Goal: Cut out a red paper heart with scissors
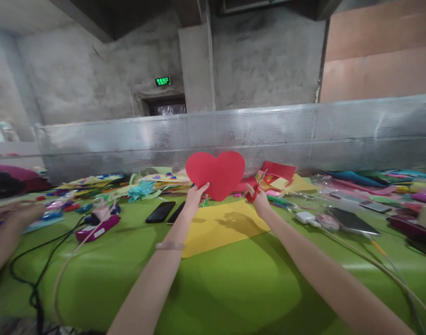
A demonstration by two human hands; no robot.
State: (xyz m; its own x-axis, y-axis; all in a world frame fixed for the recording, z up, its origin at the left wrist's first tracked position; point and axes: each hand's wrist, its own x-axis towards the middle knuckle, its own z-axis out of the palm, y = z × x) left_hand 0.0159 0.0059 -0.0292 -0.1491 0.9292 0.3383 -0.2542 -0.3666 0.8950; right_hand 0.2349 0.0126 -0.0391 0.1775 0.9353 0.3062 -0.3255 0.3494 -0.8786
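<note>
My left hand (195,194) pinches the lower left edge of a red paper heart (216,173) and holds it upright above the table. My right hand (257,199) is closed round the handles of red scissors (255,188), whose blades point up beside the heart's right side. A yellow sheet (220,227) lies flat on the green table cover (234,288) just under both hands.
Two dark phones (160,211) lie left of the yellow sheet. Coloured paper scraps (146,184) pile along the perforated metal screen (234,132). Another person's arm (3,232) reaches in at the left. Cables (42,265), a charger (305,217) and a tablet (352,221) lie around.
</note>
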